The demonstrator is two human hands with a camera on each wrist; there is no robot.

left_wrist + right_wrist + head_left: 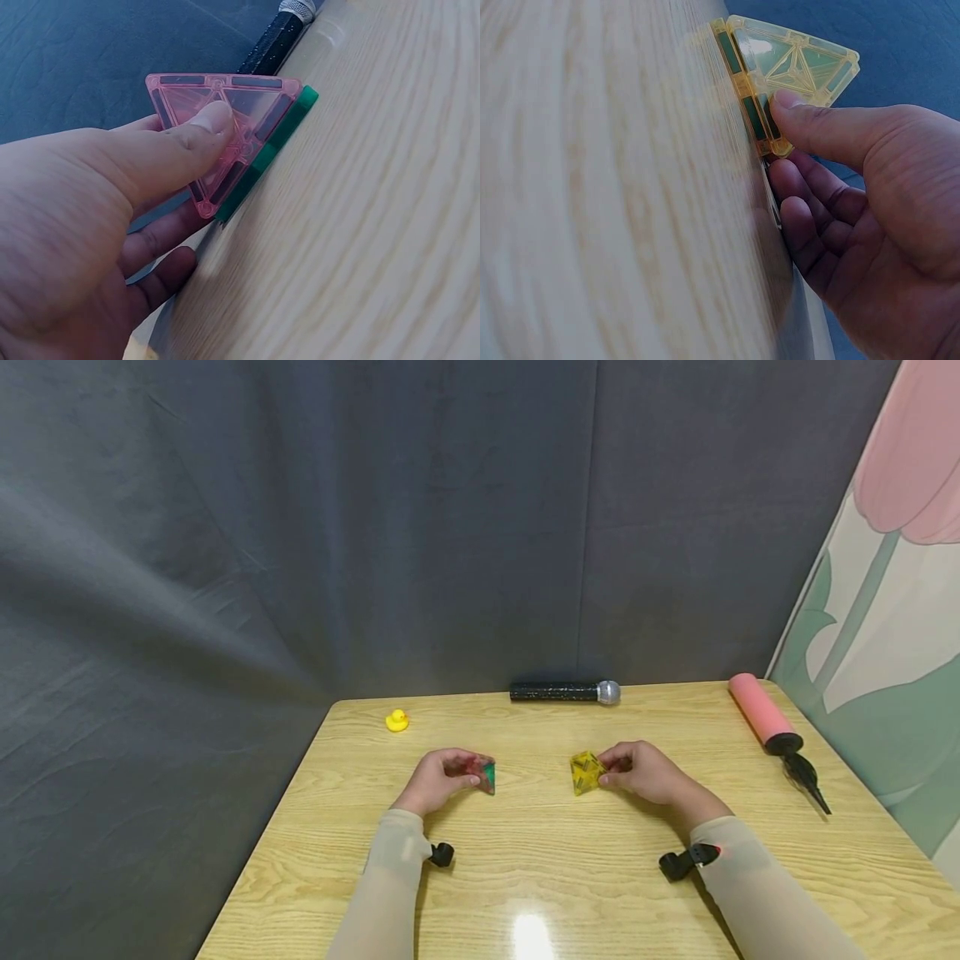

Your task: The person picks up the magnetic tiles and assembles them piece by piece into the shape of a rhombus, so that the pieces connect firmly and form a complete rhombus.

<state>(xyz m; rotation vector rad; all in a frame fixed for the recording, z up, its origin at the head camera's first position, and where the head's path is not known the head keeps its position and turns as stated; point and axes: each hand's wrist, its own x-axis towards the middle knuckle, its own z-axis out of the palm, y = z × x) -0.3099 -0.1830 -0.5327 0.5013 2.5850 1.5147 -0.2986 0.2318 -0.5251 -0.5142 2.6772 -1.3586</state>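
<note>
My left hand (437, 779) pinches a translucent pink triangular magnetic tile (259, 105), thumb across its face. A green tile (264, 156), seen edge-on in the left wrist view, lies along one side of the pink one. Opposite, my right hand (647, 772) pinches yellow triangular magnetic tiles (810, 46) at one corner between thumb and fingers. Two yellow pieces appear to meet along an edge there; the exact number is hard to tell. Both sets are at the tabletop, apart from each other, with bare wood between them. Fingers partly cover each set.
On the wooden table (517, 860), a yellow rubber duck (397, 721) sits at the back left. A black microphone (558, 692) with a silver head lies along the back edge. A pink hand pump (765, 710) with a black nozzle lies at the right edge. Dark curtain (450, 527) hangs behind.
</note>
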